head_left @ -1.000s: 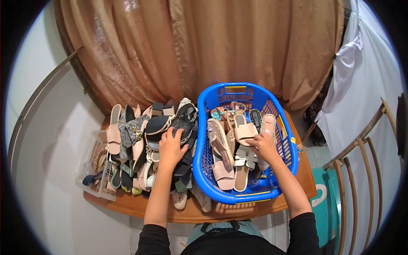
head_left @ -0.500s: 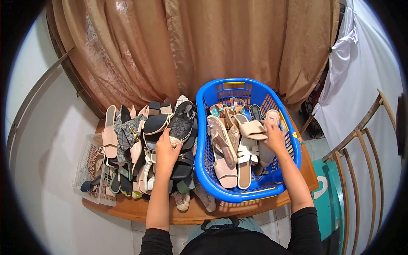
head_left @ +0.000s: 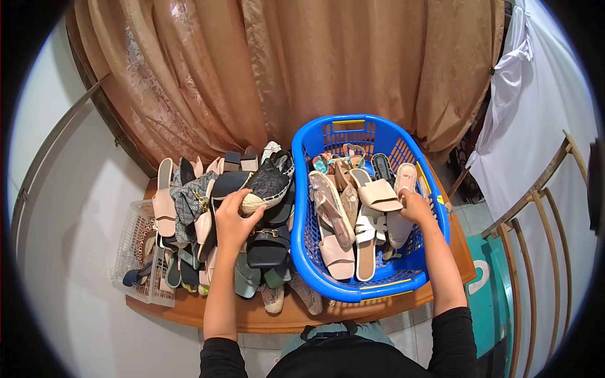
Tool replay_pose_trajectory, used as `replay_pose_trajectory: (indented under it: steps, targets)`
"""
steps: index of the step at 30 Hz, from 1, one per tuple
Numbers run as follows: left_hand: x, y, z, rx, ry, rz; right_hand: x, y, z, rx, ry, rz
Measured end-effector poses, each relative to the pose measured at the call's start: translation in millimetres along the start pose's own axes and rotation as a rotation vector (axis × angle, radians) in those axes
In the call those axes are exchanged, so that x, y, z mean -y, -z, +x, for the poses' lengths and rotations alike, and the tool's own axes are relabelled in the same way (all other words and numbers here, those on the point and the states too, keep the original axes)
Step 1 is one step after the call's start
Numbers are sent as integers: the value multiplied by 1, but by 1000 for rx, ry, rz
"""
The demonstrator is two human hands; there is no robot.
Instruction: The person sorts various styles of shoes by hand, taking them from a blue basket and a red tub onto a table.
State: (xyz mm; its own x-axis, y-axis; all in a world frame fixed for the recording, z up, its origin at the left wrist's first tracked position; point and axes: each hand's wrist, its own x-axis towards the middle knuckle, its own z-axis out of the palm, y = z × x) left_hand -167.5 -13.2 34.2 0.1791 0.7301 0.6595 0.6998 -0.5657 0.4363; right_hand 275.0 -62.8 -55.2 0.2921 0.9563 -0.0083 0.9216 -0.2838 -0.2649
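Note:
A heap of sandals and shoes point(head_left: 189, 214) lies on the left half of a wooden table point(head_left: 302, 315). My left hand point(head_left: 232, 219) grips the heel end of a dark woven espadrille shoe point(head_left: 268, 183), lifted and tilted above the heap. A blue plastic laundry basket point(head_left: 302, 252) stands on the right half, filled with several sandals. My right hand point(head_left: 416, 206) holds a beige slide sandal point(head_left: 378, 192) by its sole, raised over the basket's right side. A white strappy sandal point(head_left: 365, 236) lies below it.
A white mesh tray point(head_left: 129, 252) with more shoes sits at the table's left edge. Tan curtains point(head_left: 283, 69) hang behind the table. A wooden railing point(head_left: 535, 214) and white cloth point(head_left: 542, 107) stand to the right. A white wall is on the left.
My left hand has taken hold of the dark woven shoe and lifted it off the heap. My right hand has picked the beige slide up and moved it right.

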Motion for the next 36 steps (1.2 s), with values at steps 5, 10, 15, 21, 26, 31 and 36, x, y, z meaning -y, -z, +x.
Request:
replay_pose_trajectory:
  steps: [5,10,15,21,26,31,36]
  targets:
    - [-19,39,7,16,182,-108,0,1,1,7,-2,14]
    - [-13,72,-4,30,359,-360,1,6,-8,15,33,97]
    - [-29,104,-27,34,181,-364,22,25,-23,-236,217,74]
    - [-42,102,-49,-18,-168,-368,93,30,-33,-156,630,667]
    - [-68,59,-72,-1,-459,-390,123,0,-46,622,173,1828]
    - [-78,17,-92,82,-287,-561,112,-2,-51,495,100,2182]
    - [-87,12,-87,169,7,-576,108,7,-61,248,154,1995]
